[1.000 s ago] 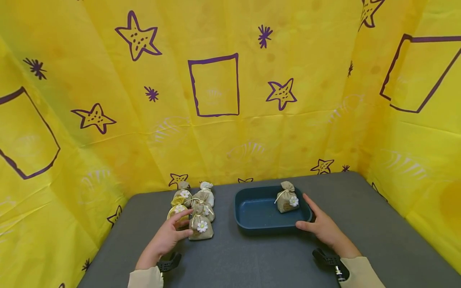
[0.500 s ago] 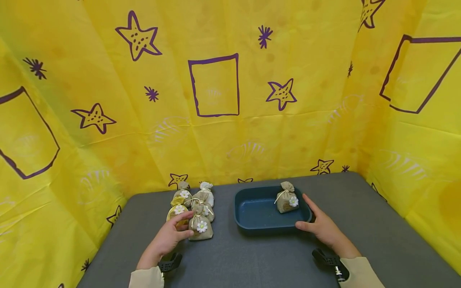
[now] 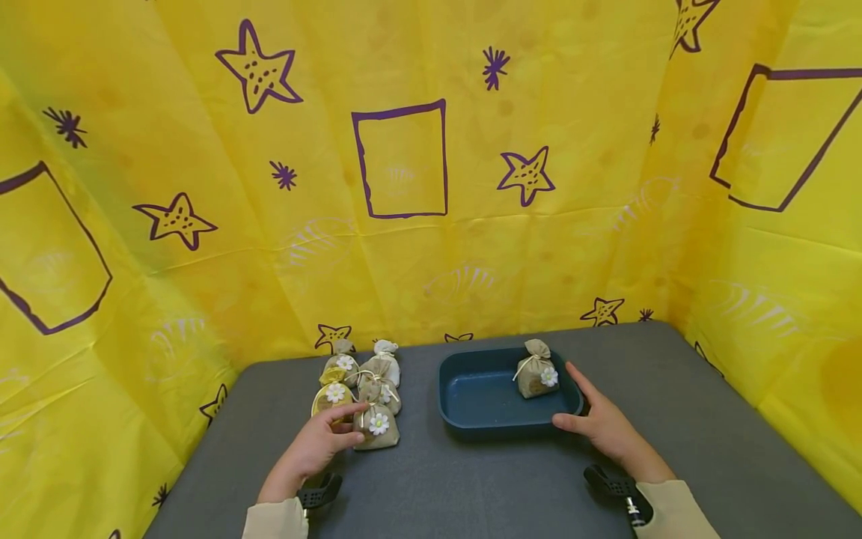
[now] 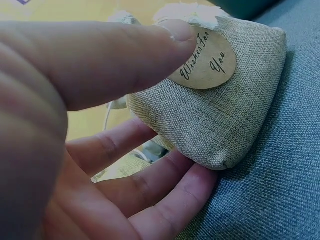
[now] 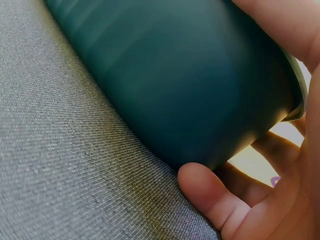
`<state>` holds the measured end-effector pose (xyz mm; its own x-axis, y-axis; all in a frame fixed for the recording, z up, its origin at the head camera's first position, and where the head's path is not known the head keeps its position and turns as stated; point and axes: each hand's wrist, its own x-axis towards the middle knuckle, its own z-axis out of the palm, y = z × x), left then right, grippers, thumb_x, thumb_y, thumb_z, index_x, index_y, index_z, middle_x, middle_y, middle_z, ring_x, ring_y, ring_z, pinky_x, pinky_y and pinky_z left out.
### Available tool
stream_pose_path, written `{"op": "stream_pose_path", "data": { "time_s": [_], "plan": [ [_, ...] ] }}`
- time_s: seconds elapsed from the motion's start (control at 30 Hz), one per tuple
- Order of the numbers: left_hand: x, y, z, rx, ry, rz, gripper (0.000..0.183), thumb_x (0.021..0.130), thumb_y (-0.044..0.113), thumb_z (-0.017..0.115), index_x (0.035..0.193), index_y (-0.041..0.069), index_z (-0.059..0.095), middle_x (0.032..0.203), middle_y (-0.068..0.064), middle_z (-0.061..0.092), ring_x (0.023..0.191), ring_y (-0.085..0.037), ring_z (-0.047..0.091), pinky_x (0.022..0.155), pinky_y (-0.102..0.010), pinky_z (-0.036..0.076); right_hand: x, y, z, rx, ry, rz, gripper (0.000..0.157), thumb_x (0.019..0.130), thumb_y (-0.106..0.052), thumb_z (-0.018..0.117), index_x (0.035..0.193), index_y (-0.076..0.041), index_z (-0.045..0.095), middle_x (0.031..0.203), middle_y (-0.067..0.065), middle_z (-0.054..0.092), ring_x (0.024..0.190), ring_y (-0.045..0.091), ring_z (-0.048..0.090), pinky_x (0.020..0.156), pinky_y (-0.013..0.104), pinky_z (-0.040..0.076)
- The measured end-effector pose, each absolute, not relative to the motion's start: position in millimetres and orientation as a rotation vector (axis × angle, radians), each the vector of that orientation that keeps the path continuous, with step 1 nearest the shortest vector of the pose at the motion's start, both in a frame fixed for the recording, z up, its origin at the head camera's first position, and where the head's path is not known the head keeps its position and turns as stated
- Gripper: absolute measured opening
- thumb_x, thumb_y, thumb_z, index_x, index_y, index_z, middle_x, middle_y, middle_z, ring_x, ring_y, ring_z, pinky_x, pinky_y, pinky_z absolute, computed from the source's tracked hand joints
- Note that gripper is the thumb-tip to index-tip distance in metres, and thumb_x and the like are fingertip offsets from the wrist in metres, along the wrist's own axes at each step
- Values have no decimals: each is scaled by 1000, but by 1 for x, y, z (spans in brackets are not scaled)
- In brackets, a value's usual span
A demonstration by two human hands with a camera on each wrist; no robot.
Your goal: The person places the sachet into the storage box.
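My left hand [image 3: 322, 443] pinches the nearest beige drawstring pouch [image 3: 385, 439], which carries a white daisy. In the left wrist view the thumb lies over the pouch's round tag [image 4: 215, 62], lettered "Wishes For You", and several fingers are behind and under the cloth. At the right end of a dark blue dish [image 3: 498, 428], my right hand [image 3: 611, 433] grips the wall, thumb at the near corner and fingers along the end. A similar beige pouch [image 3: 533, 376] with a daisy stands inside the dish, towards its right end.
Behind the held pouch stand another beige pouch [image 3: 393, 404], a yellow one [image 3: 326, 404], a beige one [image 3: 334, 372] and a white one [image 3: 393, 367]. The grey table [image 3: 471, 486] meets a yellow patterned curtain [image 3: 404, 284] at the back and sides.
My left hand has edged slightly to the right, its index finger lying further across the pouch's neck. My right hand and the dish stay as they were.
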<state>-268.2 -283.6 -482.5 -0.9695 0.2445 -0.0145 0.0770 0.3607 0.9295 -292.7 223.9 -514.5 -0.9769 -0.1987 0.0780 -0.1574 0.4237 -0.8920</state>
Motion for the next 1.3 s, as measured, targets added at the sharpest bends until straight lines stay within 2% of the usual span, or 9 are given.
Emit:
{"op": "stream_pose_path", "data": {
  "time_s": [0.37, 0.5, 0.6, 0.67, 0.93, 1.1, 1.3],
  "plan": [
    [-270, -277, -491, 365, 2512, 1660, 42, 83, 3, 79, 124, 3, 69, 130, -18, 56, 92, -23, 57, 70, -29, 51, -291, 223, -511, -342, 2604, -1645, 99, 88, -29, 77, 161, -16, 11, 161, 26, 12, 142, 48, 18, 107, 69, 15],
    [-272, -274, -494, 349, 2497, 1659, 41, 83, 4, 80, 123, 3, 70, 106, -13, 64, 76, -16, 56, 62, -27, 48, -290, 222, -509, -357, 2595, -1659, 100, 87, -26, 78, 161, -16, 11, 160, 27, 14, 141, 49, 20, 106, 70, 16],
    [-272, -272, -493, 345, 2506, 1637, 39, 83, 5, 80, 121, 4, 70, 85, -8, 62, 69, -14, 53, 59, -26, 46, -290, 222, -509, -361, 2589, -1668, 102, 87, -24, 79, 161, -16, 11, 160, 28, 14, 140, 49, 21, 106, 70, 17],
    [-272, -270, -492, 355, 2539, 1606, 36, 82, 4, 80, 117, 4, 71, 79, -5, 59, 68, -15, 52, 58, -26, 45, -290, 222, -509, -358, 2586, -1676, 102, 86, -24, 79, 161, -16, 11, 160, 28, 14, 140, 49, 22, 106, 70, 18],
    [-265, -263, -484, 411, 2625, 1512, 29, 81, -4, 77, 108, 3, 69, 85, -10, 60, 68, -20, 51, 57, -27, 44, -290, 222, -511, -353, 2590, -1674, 102, 86, -23, 80, 161, -16, 12, 160, 28, 15, 140, 49, 22, 106, 69, 18],
    [-268, -264, -491, 456, 2605, 1526, 30, 82, 3, 80, 109, 8, 69, 94, -7, 63, 68, -16, 52, 58, -27, 46, -289, 222, -510, -327, 2593, -1647, 102, 87, -26, 79, 162, -18, 10, 160, 28, 14, 140, 50, 20, 106, 70, 16],
    [-270, -265, -495, 499, 2567, 1598, 30, 82, 11, 81, 110, 8, 70, 100, -6, 65, 74, -17, 57, 64, -29, 50, -291, 223, -511, -321, 2579, -1649, 101, 88, -29, 77, 162, -19, 10, 161, 26, 11, 142, 49, 18, 107, 69, 14]
  ]
}}
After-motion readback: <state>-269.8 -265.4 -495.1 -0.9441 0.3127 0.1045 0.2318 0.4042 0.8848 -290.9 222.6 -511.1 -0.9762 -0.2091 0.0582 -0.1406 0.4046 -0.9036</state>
